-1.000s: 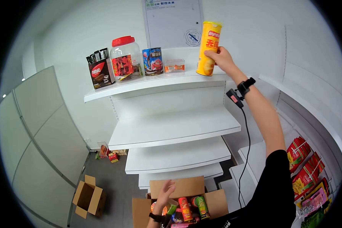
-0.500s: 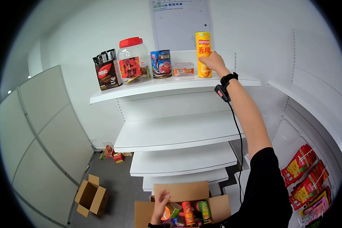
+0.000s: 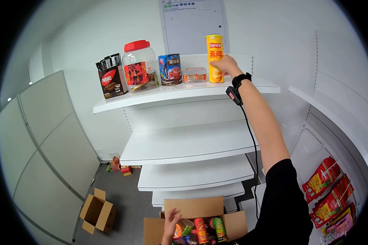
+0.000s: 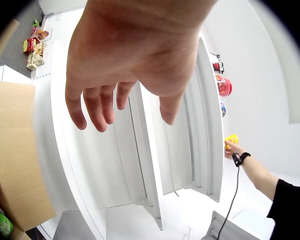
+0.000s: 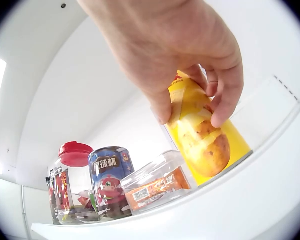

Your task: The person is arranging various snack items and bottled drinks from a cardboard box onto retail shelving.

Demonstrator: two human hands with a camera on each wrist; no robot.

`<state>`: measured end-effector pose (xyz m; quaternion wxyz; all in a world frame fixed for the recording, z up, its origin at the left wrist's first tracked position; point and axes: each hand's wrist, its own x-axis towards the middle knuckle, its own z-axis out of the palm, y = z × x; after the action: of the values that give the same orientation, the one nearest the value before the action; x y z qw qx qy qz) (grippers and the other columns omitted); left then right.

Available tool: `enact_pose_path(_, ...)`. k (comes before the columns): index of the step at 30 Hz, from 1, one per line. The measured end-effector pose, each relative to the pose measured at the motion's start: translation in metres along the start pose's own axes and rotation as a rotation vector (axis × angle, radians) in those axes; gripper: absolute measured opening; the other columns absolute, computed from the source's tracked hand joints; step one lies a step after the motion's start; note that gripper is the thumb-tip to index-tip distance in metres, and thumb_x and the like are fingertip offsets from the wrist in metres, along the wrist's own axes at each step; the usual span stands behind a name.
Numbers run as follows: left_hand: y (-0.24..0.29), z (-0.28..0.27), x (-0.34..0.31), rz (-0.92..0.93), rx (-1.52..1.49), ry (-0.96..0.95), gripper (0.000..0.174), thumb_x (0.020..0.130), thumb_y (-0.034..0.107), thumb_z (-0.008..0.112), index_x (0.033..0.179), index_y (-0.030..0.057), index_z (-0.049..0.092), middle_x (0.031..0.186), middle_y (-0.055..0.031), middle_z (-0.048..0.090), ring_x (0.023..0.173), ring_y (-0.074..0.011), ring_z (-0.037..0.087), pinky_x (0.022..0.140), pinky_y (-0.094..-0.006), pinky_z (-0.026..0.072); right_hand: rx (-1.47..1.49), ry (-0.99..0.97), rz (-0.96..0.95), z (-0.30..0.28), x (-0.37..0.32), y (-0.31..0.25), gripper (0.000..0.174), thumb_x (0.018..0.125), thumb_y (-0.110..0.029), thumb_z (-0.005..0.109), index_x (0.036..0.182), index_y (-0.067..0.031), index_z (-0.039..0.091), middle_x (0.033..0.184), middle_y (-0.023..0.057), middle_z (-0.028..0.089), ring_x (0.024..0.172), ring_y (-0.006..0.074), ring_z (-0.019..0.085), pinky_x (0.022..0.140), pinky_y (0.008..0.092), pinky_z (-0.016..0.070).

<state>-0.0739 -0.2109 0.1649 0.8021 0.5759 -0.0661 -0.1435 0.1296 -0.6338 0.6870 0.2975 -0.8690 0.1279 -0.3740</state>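
Observation:
A tall yellow chip can [image 3: 214, 58] [image 5: 206, 137] stands upright on the top white shelf [image 3: 184, 92], right of a small clear box with an orange label [image 3: 194, 75] [image 5: 157, 185]. My right hand [image 3: 226, 65] [image 5: 190, 107] grips the can around its middle, thumb and fingers curled on it. My left hand [image 3: 170, 222] [image 4: 125, 90] hangs with relaxed straight fingers above an open cardboard box [image 3: 192, 210] of snack cans, holding nothing. The yellow can [image 4: 231, 139] shows far off in the left wrist view.
On the top shelf stand a brown wafer box [image 3: 111, 80], a red-lidded clear jar [image 3: 138, 66] and a blue can [image 3: 170, 69]. Three lower shelves [image 3: 188, 141] are bare. A small open carton [image 3: 96, 210] sits on the floor left. Red snack bags [image 3: 327, 183] hang at the right.
My right hand has carried the yellow can from tilted above the shelf edge down onto the top shelf, upright. My left hand has lowered toward the box of cans.

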Motion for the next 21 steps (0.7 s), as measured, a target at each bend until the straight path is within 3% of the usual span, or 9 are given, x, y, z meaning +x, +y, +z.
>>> enact_pose_path(4,-0.004,-0.003,-0.007,-0.004,-0.012,0.027,0.050,0.088,0.012,0.063,0.131,0.0001,0.041,0.120,-0.0123,0.054,0.103,-0.0196,0.057,0.084,-0.0303,0.0485,0.016,-0.030,0.002,0.002,0.004,0.003,0.048,0.073,-0.040,0.071,0.104,-0.0040,0.066,0.096,0.0125,0.068,0.083,0.0223,0.068,0.063,0.0330,0.0572)
enact_pose_path(7,-0.013,-0.011,-0.008,0.006,0.055,0.030,0.049,0.090,0.018,0.061,0.132,0.0032,0.041,0.120,-0.0096,0.055,0.102,-0.0192,0.059,0.084,-0.0311,0.0488,0.033,-0.064,-0.068,-0.005,0.003,0.005,0.053,0.074,-0.042,0.070,0.101,0.0022,0.064,0.094,0.0154,0.067,0.080,0.0231,0.067,0.060,0.0325,0.0564)
enact_pose_path(10,-0.020,-0.016,-0.009,-0.006,0.101,0.035,0.049,0.090,0.019,0.061,0.132,0.0035,0.041,0.120,-0.0092,0.055,0.102,-0.0188,0.059,0.085,-0.0321,0.0484,0.030,-0.076,0.005,-0.020,-0.013,0.000,0.056,0.073,-0.048,0.069,0.099,0.0010,0.068,0.097,0.0151,0.068,0.083,0.0251,0.067,0.061,0.0327,0.0564)
enact_pose_path(11,-0.020,-0.015,-0.011,-0.018,0.111,0.027,0.049,0.090,0.021,0.061,0.132,0.0034,0.042,0.120,-0.0089,0.055,0.102,-0.0181,0.058,0.086,-0.0323,0.0476,0.028,-0.046,0.006,-0.023,-0.017,0.003,0.062,0.074,-0.051,0.068,0.097,0.0057,0.066,0.093,0.0172,0.067,0.076,0.0248,0.067,0.059,0.0316,0.0558)
enact_pose_path(14,-0.018,-0.011,-0.014,-0.086,0.035,0.036,0.050,0.087,0.013,0.066,0.130,-0.0008,0.044,0.120,-0.0121,0.056,0.107,-0.0194,0.055,0.092,-0.0316,0.0452,-0.002,-0.027,0.009,-0.025,-0.022,0.021,0.065,0.076,-0.055,0.065,0.092,0.0081,0.065,0.081,0.0156,0.064,0.066,0.0223,0.064,0.055,0.0300,0.0534)
enact_pose_path(17,-0.031,-0.011,-0.013,-0.107,0.092,0.021,0.048,0.088,0.018,0.066,0.128,0.0006,0.047,0.116,-0.0076,0.057,0.104,-0.0156,0.054,0.087,-0.0283,0.0455,0.134,-0.016,-0.060,-0.027,-0.042,0.048,0.066,0.077,-0.057,0.064,0.092,0.0067,0.063,0.071,0.0093,0.058,0.054,0.0177,0.057,0.051,0.0276,0.0502)
enact_pose_path(19,-0.045,-0.014,-0.011,-0.119,0.081,0.011,0.048,0.088,0.021,0.066,0.127,0.0008,0.048,0.114,-0.0058,0.057,0.102,-0.0143,0.053,0.085,-0.0274,0.0453,0.292,-0.061,-0.013,-0.038,-0.082,0.048,0.064,0.080,-0.058,0.063,0.104,0.0013,0.061,0.091,0.0040,0.055,0.073,0.0112,0.053,0.062,0.0239,0.0503)
enact_pose_path(21,-0.053,-0.014,-0.011,-0.137,0.088,-0.011,0.048,0.088,0.024,0.066,0.127,0.0006,0.049,0.114,-0.0056,0.057,0.101,-0.0135,0.053,0.084,-0.0270,0.0453,0.385,-0.034,-0.063,-0.046,-0.118,0.058,0.060,0.083,-0.054,0.062,0.108,0.0002,0.060,0.095,0.0034,0.054,0.076,0.0102,0.053,0.067,0.0242,0.0499)
